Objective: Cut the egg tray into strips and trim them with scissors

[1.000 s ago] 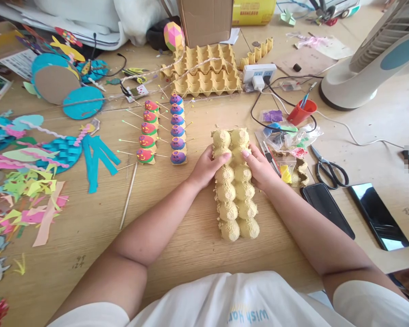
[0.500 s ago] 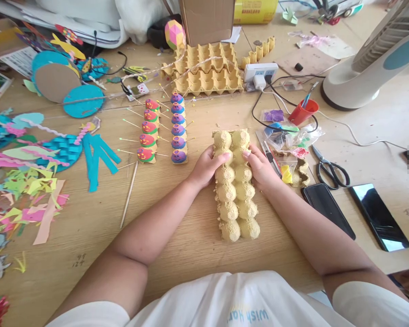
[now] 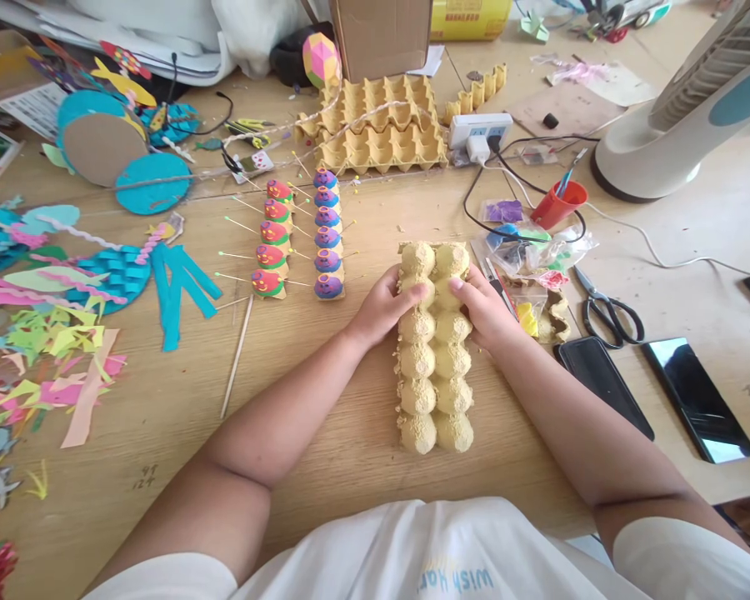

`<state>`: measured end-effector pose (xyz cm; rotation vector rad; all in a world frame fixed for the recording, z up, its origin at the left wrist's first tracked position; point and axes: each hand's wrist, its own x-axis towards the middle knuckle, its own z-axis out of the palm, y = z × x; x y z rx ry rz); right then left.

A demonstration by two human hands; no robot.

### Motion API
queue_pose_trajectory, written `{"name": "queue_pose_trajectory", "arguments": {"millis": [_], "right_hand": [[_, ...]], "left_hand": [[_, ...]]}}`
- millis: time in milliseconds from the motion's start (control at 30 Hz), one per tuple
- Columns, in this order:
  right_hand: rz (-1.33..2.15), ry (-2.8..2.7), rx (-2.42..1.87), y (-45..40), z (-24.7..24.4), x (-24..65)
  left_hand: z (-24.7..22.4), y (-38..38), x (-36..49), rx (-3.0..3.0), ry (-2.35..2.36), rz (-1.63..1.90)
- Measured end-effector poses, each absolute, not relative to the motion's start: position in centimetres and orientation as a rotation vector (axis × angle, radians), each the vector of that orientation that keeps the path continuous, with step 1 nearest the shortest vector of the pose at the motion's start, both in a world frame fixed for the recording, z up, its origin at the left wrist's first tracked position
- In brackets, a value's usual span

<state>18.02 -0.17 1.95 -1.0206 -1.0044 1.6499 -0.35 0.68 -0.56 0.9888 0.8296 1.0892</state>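
Observation:
Between my two hands is a pale yellow egg carton piece (image 3: pixel 435 358), two rows of bumps with rough, crumbly tops, its long side pointing toward me. My left hand (image 3: pixel 388 308) grips its left edge, thumb over a bump and fingers hidden beneath. On the opposite edge my right hand (image 3: pixel 484 308) holds it the same way, thumb on top. To the left stand two painted egg carton caterpillars with faces and pins stuck in them: a red and green one (image 3: pixel 272 235) and a purple and blue one (image 3: pixel 328 237).
Larger egg trays (image 3: pixel 381 125) lie at the back beside a power strip (image 3: pixel 480 132). On the right are a utility knife (image 3: pixel 498 287), a red cup (image 3: pixel 559 204), scissors (image 3: pixel 609 312), a phone (image 3: pixel 700 400) and a fan (image 3: pixel 656 133). Paper scraps (image 3: pixel 56 350) cover the left; a thin stick (image 3: pixel 236 358) lies nearer.
The egg carton piece has turned slightly and its near end has come a little closer to me. Both hands keep hold of it and have shifted slightly with it.

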Motion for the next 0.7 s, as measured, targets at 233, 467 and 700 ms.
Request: {"name": "queue_pose_trajectory", "arguments": {"millis": [233,467,700], "right_hand": [[1.711,-1.076,-1.002,-0.4,1.7,17.6],[1.646,-0.975,-1.120,0.0,2.3,17.2],[1.625,-0.956,-1.116,0.0,2.6,17.0]], "left_hand": [[0.7,0.9,0.2,0.829,0.837,1.225],[-0.1,1.1,0.3,0.834,0.849,1.225],[-0.3,1.2,0.2,0.876,0.856,1.195]]}}
